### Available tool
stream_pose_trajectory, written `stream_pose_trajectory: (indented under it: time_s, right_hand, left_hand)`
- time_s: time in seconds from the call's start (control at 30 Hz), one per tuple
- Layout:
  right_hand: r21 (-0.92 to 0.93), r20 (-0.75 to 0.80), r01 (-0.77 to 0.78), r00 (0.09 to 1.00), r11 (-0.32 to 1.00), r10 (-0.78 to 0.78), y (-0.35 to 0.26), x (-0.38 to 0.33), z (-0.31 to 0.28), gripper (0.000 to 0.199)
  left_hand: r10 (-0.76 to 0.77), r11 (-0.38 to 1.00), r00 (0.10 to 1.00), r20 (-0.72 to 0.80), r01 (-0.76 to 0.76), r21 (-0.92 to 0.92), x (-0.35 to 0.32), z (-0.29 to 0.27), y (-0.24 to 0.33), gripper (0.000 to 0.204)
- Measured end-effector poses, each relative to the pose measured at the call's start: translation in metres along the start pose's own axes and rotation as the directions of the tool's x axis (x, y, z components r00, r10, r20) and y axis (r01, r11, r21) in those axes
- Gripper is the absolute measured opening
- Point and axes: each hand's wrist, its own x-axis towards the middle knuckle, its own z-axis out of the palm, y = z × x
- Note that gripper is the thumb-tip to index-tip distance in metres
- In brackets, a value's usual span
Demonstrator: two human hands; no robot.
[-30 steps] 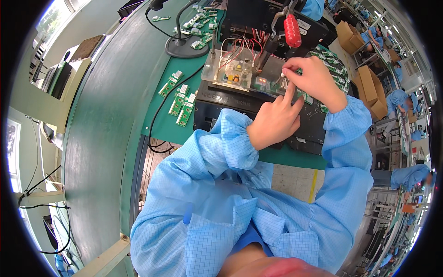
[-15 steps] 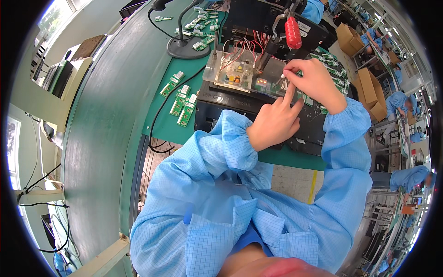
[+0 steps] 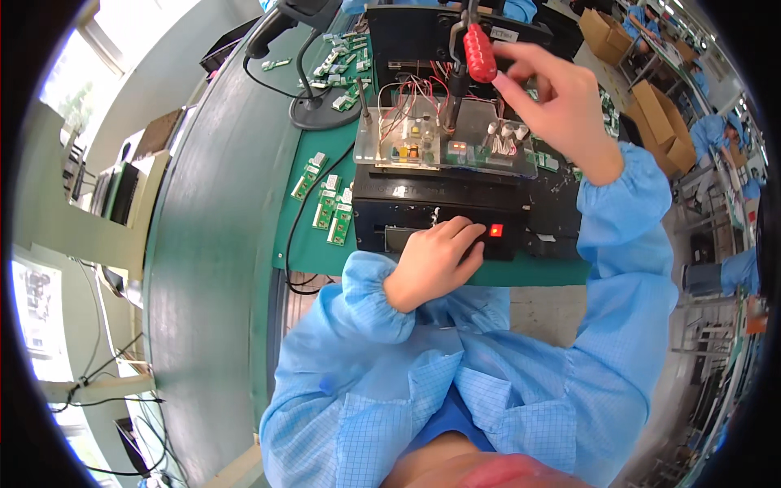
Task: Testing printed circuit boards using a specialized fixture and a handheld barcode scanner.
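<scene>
My right hand (image 3: 561, 102) is raised beside the red ribbed handle (image 3: 480, 54) of a toggle clamp. Its thumb and forefinger are apart and meet the handle's right edge, without wrapping round it. Low on the front of a black box (image 3: 415, 195), my left hand (image 3: 439, 260) rests with fingers stretched out, a fingertip just left of a lit red switch (image 3: 496, 231). On top of the box lies a clear plate (image 3: 480, 159) carrying a circuit board (image 3: 411, 146), red and white wires (image 3: 407, 98), a small lit display (image 3: 458, 147) and several white-capped posts (image 3: 506, 130).
Small green circuit boards (image 3: 324, 203) lie left of the box, with more (image 3: 333, 61) behind a black stand (image 3: 313, 114). A black cable (image 3: 299, 215) runs past the box. A long green bench (image 3: 203, 203) extends at left. Cardboard boxes (image 3: 651, 118) and other people are at right.
My right hand has left the white-capped posts and risen to the red handle. My left hand has come down to the box's front panel, where the lit red switch now shows.
</scene>
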Motion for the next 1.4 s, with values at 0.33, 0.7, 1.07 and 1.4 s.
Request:
stream_pose_trajectory:
  time_s: [0.33,0.7,1.07,1.4]
  right_hand:
    - [-0.045,-0.093,0.363,0.926,0.931,-0.365,-0.008,0.025,0.014,0.048]
    - [-0.269,-0.024,0.493,0.856,0.828,-0.517,-0.013,0.041,0.010,0.045]
    - [0.384,-0.133,-0.050,0.985,0.922,0.109,0.008,0.138,-0.001,0.033]
    - [0.510,0.283,-0.585,0.807,0.631,0.519,0.059,0.142,0.015,0.040]
  left_hand:
    - [-0.070,0.998,0.992,-0.103,0.069,-0.007,-0.020,-0.016,-0.014,0.012]
    - [-0.046,0.999,0.991,-0.122,0.043,-0.031,-0.020,-0.020,-0.024,0.012]
    - [0.074,0.997,0.979,-0.190,-0.067,0.039,-0.002,-0.031,-0.026,0.011]
    - [0.130,0.893,0.981,-0.146,-0.052,0.447,0.069,-0.004,-0.045,0.037]
